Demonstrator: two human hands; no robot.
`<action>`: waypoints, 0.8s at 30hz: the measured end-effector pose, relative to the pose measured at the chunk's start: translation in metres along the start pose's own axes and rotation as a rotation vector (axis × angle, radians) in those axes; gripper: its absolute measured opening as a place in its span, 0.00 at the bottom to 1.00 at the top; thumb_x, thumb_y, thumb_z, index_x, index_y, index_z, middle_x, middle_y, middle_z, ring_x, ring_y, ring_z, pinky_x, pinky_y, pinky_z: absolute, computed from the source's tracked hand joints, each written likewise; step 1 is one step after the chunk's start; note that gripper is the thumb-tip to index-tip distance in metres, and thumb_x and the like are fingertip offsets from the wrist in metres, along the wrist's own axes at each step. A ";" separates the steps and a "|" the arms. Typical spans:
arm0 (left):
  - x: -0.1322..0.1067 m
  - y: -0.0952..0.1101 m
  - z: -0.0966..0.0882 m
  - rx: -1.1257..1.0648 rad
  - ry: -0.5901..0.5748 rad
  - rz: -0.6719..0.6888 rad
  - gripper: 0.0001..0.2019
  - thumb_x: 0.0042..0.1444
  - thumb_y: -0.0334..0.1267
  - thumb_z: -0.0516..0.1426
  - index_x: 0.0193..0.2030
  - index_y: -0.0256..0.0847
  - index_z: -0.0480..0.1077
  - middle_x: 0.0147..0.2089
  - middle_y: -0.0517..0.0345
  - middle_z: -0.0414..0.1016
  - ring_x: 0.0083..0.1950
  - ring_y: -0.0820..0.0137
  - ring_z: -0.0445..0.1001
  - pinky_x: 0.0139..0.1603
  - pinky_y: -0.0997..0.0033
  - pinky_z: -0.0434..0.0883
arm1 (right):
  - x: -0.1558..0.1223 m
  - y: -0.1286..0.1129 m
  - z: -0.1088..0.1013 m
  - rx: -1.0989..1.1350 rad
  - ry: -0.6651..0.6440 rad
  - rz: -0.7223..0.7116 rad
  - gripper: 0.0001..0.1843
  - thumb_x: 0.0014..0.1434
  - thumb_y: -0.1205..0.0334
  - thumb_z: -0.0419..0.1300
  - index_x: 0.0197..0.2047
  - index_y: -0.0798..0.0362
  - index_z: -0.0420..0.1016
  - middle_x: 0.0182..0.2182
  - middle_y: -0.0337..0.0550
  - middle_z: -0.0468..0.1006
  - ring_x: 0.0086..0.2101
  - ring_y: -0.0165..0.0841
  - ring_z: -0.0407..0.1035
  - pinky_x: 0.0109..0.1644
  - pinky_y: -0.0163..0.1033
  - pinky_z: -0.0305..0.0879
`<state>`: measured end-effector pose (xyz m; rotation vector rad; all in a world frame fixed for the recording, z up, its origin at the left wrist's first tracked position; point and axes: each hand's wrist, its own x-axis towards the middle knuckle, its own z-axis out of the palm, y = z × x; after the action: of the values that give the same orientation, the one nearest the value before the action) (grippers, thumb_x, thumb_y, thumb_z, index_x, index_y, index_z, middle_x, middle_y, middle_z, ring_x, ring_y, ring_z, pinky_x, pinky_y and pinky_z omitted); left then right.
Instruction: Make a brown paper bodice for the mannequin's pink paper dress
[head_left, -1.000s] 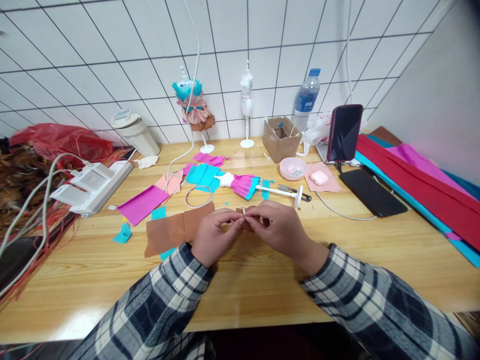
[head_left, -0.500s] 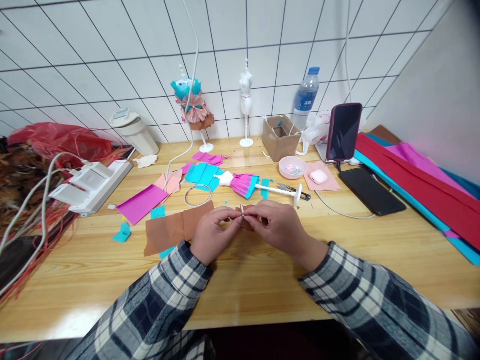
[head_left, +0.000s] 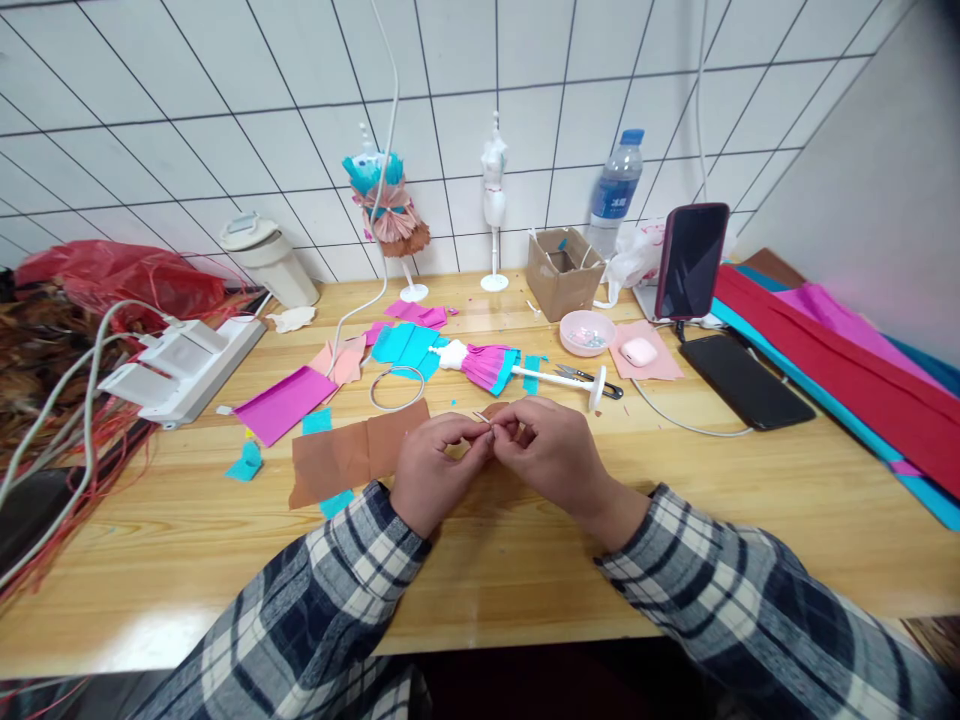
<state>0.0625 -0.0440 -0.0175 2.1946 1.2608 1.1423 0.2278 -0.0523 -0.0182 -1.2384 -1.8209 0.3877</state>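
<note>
My left hand (head_left: 442,462) and my right hand (head_left: 553,458) meet at the fingertips over the middle of the table, both closed in a pinch. Between them pokes out a thin white strip (head_left: 481,416), its lower end hidden by the fingers. A small brown paper piece (head_left: 495,409) shows just behind the right fingertips; whether it is held, I cannot tell. Left of my left hand lies a brown crepe paper sheet (head_left: 349,455). Beyond the hands a small white dress form (head_left: 454,355) lies on its side in a pleated pink and blue paper skirt (head_left: 489,368).
Behind stand a decorated dress form (head_left: 390,210), a bare one (head_left: 494,200), a cardboard box (head_left: 562,285) and a bottle (head_left: 616,190). Snips (head_left: 611,390), a pink dish (head_left: 587,345) and a metal ring (head_left: 396,407) lie nearby. Right are phones (head_left: 746,380); left, a power strip (head_left: 202,370).
The white strip stood upright between my fingers and now slants to the left. My fingertips have drawn closer together, and the right fingers are more curled.
</note>
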 end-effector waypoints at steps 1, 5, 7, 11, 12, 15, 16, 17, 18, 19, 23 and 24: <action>0.000 0.001 0.000 -0.007 0.002 -0.003 0.05 0.55 0.34 0.61 0.31 0.40 0.77 0.32 0.57 0.81 0.33 0.72 0.78 0.36 0.75 0.73 | 0.001 0.001 0.001 0.041 0.008 0.032 0.04 0.53 0.68 0.61 0.32 0.52 0.77 0.25 0.36 0.77 0.26 0.28 0.68 0.30 0.32 0.61; 0.001 0.003 -0.001 -0.015 0.013 -0.019 0.05 0.55 0.34 0.61 0.30 0.39 0.77 0.30 0.56 0.81 0.32 0.72 0.78 0.35 0.76 0.73 | 0.004 0.005 0.001 0.144 -0.005 0.099 0.04 0.54 0.66 0.62 0.32 0.51 0.79 0.25 0.35 0.79 0.23 0.27 0.67 0.29 0.32 0.62; 0.002 0.002 -0.002 0.002 0.021 -0.021 0.05 0.55 0.34 0.61 0.30 0.38 0.77 0.30 0.56 0.81 0.31 0.72 0.78 0.34 0.76 0.73 | 0.005 0.008 -0.002 0.132 -0.045 0.056 0.05 0.56 0.65 0.62 0.33 0.51 0.80 0.27 0.36 0.80 0.23 0.27 0.68 0.29 0.32 0.62; 0.002 0.000 -0.002 0.019 -0.015 0.027 0.05 0.55 0.35 0.61 0.33 0.39 0.78 0.32 0.55 0.82 0.32 0.71 0.78 0.35 0.74 0.73 | 0.003 0.010 -0.007 0.005 -0.097 -0.067 0.05 0.59 0.64 0.62 0.37 0.50 0.81 0.31 0.37 0.81 0.27 0.28 0.70 0.32 0.33 0.62; 0.002 -0.001 -0.002 0.023 -0.027 0.038 0.05 0.56 0.35 0.61 0.33 0.39 0.79 0.32 0.55 0.82 0.33 0.71 0.79 0.36 0.74 0.73 | 0.003 0.010 -0.008 -0.033 -0.094 -0.088 0.06 0.59 0.64 0.61 0.37 0.50 0.80 0.31 0.38 0.81 0.27 0.28 0.70 0.32 0.33 0.61; 0.000 -0.002 -0.001 0.035 -0.043 0.047 0.05 0.57 0.35 0.60 0.33 0.40 0.79 0.33 0.55 0.82 0.35 0.70 0.79 0.37 0.73 0.73 | 0.000 0.005 -0.007 -0.125 -0.073 -0.106 0.05 0.58 0.65 0.60 0.35 0.51 0.78 0.29 0.38 0.80 0.27 0.28 0.70 0.32 0.33 0.60; 0.000 -0.001 -0.001 0.033 -0.043 0.043 0.06 0.57 0.35 0.60 0.33 0.40 0.78 0.33 0.55 0.82 0.35 0.70 0.79 0.38 0.73 0.73 | 0.000 0.003 -0.007 -0.141 -0.064 -0.093 0.04 0.57 0.66 0.60 0.33 0.52 0.77 0.28 0.38 0.79 0.27 0.28 0.69 0.31 0.33 0.59; 0.000 -0.001 -0.001 0.025 -0.041 0.037 0.06 0.56 0.35 0.60 0.33 0.40 0.78 0.33 0.55 0.82 0.35 0.70 0.79 0.38 0.73 0.73 | 0.000 0.001 -0.006 -0.145 -0.053 -0.073 0.04 0.56 0.66 0.60 0.31 0.52 0.76 0.27 0.37 0.78 0.26 0.28 0.68 0.30 0.33 0.58; 0.000 0.000 -0.001 0.012 -0.038 0.031 0.05 0.56 0.34 0.60 0.33 0.40 0.79 0.33 0.55 0.82 0.35 0.70 0.79 0.38 0.73 0.74 | 0.000 -0.001 -0.005 -0.137 -0.045 -0.050 0.03 0.55 0.67 0.60 0.30 0.52 0.75 0.26 0.37 0.77 0.25 0.28 0.67 0.29 0.33 0.57; 0.000 0.000 -0.001 -0.003 -0.034 0.025 0.06 0.56 0.35 0.60 0.33 0.40 0.79 0.33 0.55 0.82 0.34 0.70 0.79 0.38 0.73 0.74 | 0.000 -0.002 -0.004 -0.119 -0.038 -0.026 0.03 0.54 0.67 0.60 0.28 0.52 0.73 0.25 0.36 0.77 0.25 0.27 0.67 0.29 0.33 0.57; 0.001 0.004 -0.001 -0.056 -0.024 -0.012 0.06 0.56 0.36 0.60 0.32 0.41 0.79 0.33 0.55 0.82 0.34 0.70 0.79 0.39 0.72 0.75 | 0.002 -0.001 -0.002 0.049 -0.026 0.066 0.04 0.52 0.66 0.61 0.26 0.52 0.72 0.23 0.35 0.75 0.23 0.27 0.66 0.28 0.32 0.58; 0.001 0.004 -0.001 -0.064 -0.022 -0.020 0.06 0.56 0.36 0.60 0.32 0.41 0.79 0.33 0.54 0.82 0.34 0.70 0.79 0.39 0.72 0.75 | 0.003 0.000 -0.002 0.095 -0.031 0.089 0.05 0.53 0.66 0.61 0.25 0.52 0.73 0.22 0.35 0.75 0.23 0.27 0.66 0.27 0.32 0.59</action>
<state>0.0643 -0.0459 -0.0137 2.1379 1.2174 1.1315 0.2291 -0.0506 -0.0155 -1.2564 -1.7572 0.5399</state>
